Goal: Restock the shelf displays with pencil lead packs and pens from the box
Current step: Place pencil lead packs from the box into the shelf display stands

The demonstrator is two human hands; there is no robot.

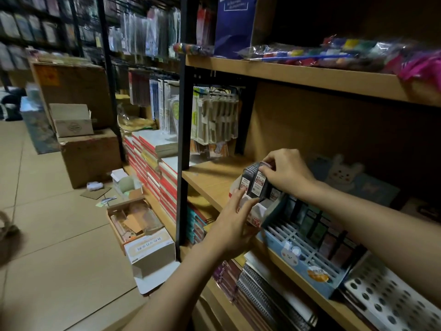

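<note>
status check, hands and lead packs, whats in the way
Right hand pinching top of lead packs. Left hand steadying white display box at shelf edge. Blue divider tray crowds the box's right side.

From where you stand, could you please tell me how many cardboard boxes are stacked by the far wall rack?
3: a small open box on top, a closed box beneath it, and a tall box behind both. More may be hidden behind them.
</note>
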